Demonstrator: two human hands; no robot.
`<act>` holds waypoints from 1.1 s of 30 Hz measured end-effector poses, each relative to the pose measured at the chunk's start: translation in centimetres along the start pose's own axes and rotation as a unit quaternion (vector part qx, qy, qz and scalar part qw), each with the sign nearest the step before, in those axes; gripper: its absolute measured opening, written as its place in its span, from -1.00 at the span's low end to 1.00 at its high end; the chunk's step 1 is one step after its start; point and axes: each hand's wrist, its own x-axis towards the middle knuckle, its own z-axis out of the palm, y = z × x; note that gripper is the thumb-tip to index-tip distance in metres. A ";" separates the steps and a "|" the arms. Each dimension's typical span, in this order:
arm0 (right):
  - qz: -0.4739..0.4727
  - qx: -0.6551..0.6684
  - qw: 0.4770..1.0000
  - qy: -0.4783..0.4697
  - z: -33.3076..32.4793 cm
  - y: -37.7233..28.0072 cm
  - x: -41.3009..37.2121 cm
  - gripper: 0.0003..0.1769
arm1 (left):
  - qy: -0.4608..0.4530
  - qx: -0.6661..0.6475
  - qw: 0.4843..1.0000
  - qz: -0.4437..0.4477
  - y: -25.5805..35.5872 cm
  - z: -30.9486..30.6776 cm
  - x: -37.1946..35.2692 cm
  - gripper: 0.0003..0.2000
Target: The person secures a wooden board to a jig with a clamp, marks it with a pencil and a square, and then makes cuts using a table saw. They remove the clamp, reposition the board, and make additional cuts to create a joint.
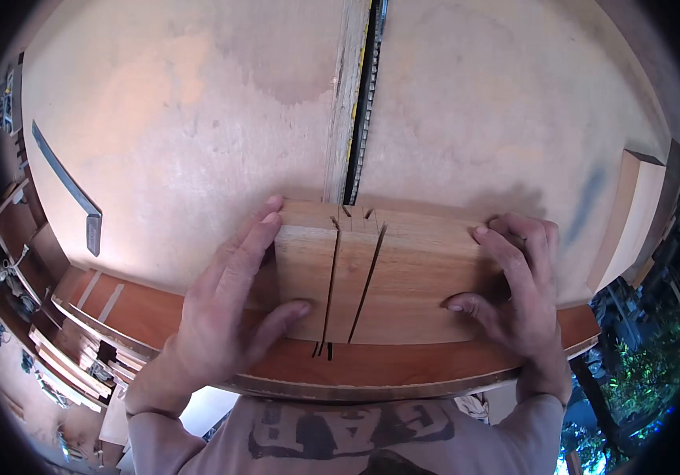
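A thick wooden block [427, 277] stands across the front of the worktable, with two long, slightly slanting saw cuts in its near face. Short dark notches and pencil lines show on its top edge. My left hand [217, 297] grips the block's left end, fingers along the end and thumb on the near face. At the right end, my right hand [526, 277] holds it with bent fingers at the top edge and thumb against the near face. Just beyond the block, a toothed saw blade [365, 131] shows along a dark slot in the tabletop.
The pale plywood tabletop [197, 119] spreads ahead, with a reddish-brown front rail [403, 364] close to my body. An angled metal square [71, 186] lies at left. Another wood piece [628, 222] rests at the right edge. Stacked boards [67, 364] are below left.
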 end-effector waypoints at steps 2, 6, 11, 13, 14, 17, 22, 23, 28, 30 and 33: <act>-0.001 -0.003 1.000 0.000 -0.1 0.0 0.2 -0.07 | 0.004 -0.014 1.000 -0.002 -0.1 0.0 0.1 -0.11; -0.004 -0.003 1.000 0.001 -0.1 -0.2 0.2 -0.06 | 0.002 -0.014 1.000 0.004 -0.7 -0.2 0.0 -0.09; -0.003 0.004 1.000 0.005 0.1 0.1 0.1 -0.06 | 0.011 -0.027 1.000 -0.001 -0.6 0.0 0.2 -0.18; -0.004 0.004 1.000 0.005 0.1 0.0 0.1 -0.06 | 0.016 -0.027 1.000 0.001 -0.8 0.0 0.1 -0.19; -0.001 0.007 1.000 0.002 0.0 -0.1 0.2 -0.08 | 0.017 -0.026 1.000 0.003 -0.8 0.0 0.1 -0.19; 0.009 0.012 1.000 -0.006 -0.3 -0.2 0.3 -0.11 | 0.020 -0.027 0.999 0.007 -0.9 0.1 0.2 -0.19; 0.007 0.000 1.000 -0.004 -0.2 -0.3 0.1 -0.03 | 0.012 -0.031 0.999 0.006 -0.7 -0.2 0.2 -0.16; 0.013 0.000 1.000 -0.010 -0.2 -0.4 0.1 -0.04 | 0.012 -0.027 1.000 0.008 -0.7 -0.1 0.1 -0.15; 0.011 -0.005 1.000 -0.005 -0.1 -0.4 0.1 0.00 | 0.012 -0.008 1.000 0.017 -0.9 -0.1 0.0 -0.12; 0.014 -0.005 1.000 -0.009 -0.1 -0.4 0.2 0.01 | 0.005 -0.007 1.000 0.016 -0.8 -0.2 0.1 -0.11; 0.019 -0.001 1.000 -0.018 -0.4 -0.6 0.3 0.00 | 0.001 -0.002 1.000 0.018 -0.6 -0.3 0.2 -0.09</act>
